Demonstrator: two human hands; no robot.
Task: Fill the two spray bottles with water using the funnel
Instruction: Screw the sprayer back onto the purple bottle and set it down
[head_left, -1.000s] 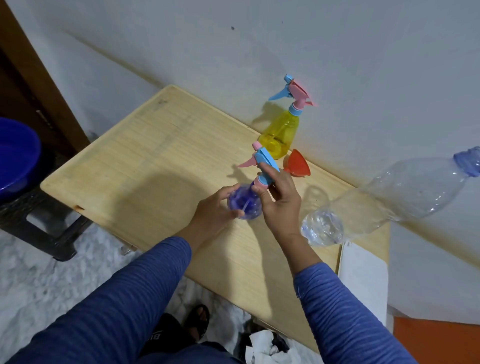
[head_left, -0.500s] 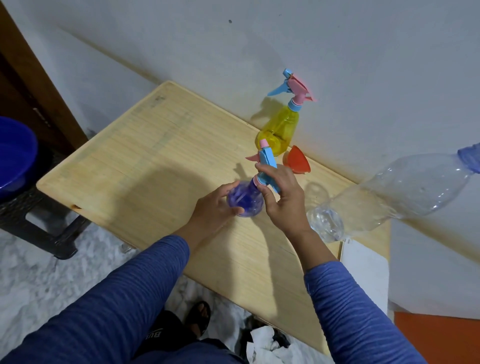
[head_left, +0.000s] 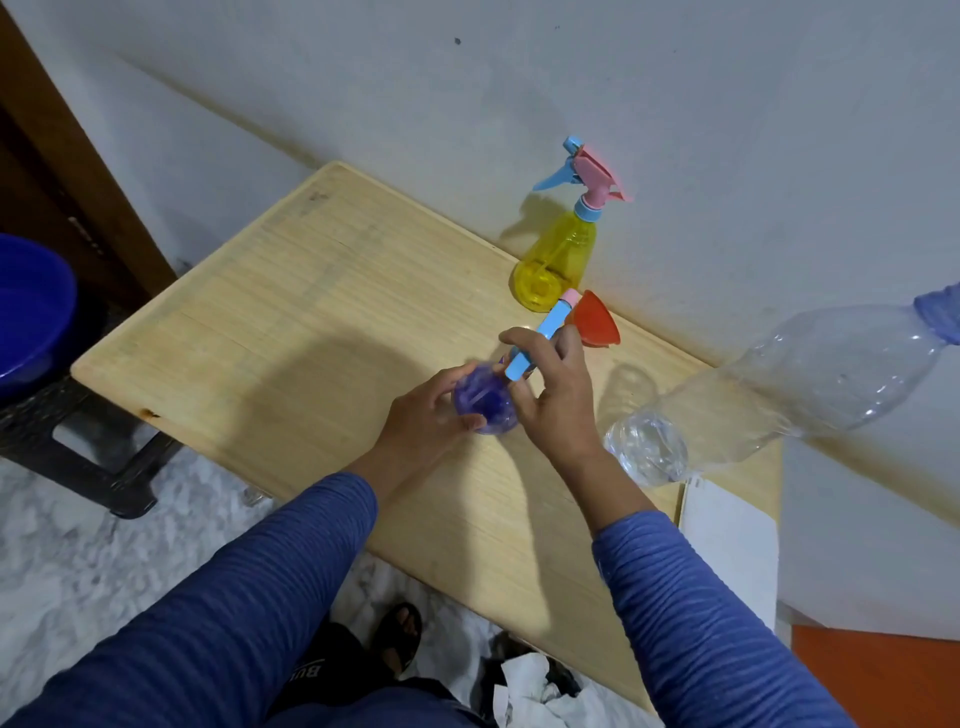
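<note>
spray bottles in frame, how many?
2. The purple spray bottle is mid-table, held by both hands; the yellow spray bottle stands by the wall, behind the red funnel. None seem hidden.

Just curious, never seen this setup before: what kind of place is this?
Probably an ordinary room in a home, not a lab: a small wooden table pushed against a plain painted wall, a blue plastic basin on a black stool, and a speckled stone floor.

The pale wooden table (head_left: 270, 322) has a matt, fine-grained top. The translucent purple plastic spray bottle (head_left: 485, 402) and translucent yellow plastic spray bottle (head_left: 556, 260) look glossy. The red plastic funnel (head_left: 595, 325) is smooth. The clear crinkled plastic water bottle (head_left: 779, 384) glints. The blue ribbed cloth sleeves (head_left: 691, 623) look soft and matt.
</note>
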